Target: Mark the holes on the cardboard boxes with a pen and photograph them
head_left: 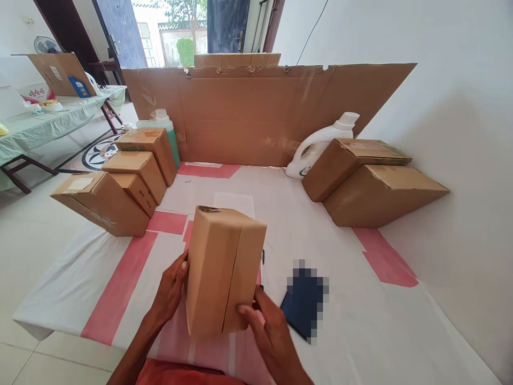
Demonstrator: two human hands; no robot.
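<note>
A brown cardboard box (224,267) is held upright between my two hands, over the near middle of the table. My left hand (170,289) presses against its left side, with the fingers partly hidden behind it. At the lower right corner, my right hand (268,326) pinches the box, its thumb on the front face. A vertical seam runs down the box, and a dark patch marks its top edge. Just right of my right hand lies a dark blue flat item (304,302), partly blurred out. Something thin and dark shows behind the box, too hidden to name.
Several cardboard boxes (136,179) line the table's left edge, near a green-liquid jug (172,141). Two more boxes (372,182) stand at right beside a white jug (320,144). A tall cardboard sheet (240,117) closes off the back. A wall (460,133) borders the right.
</note>
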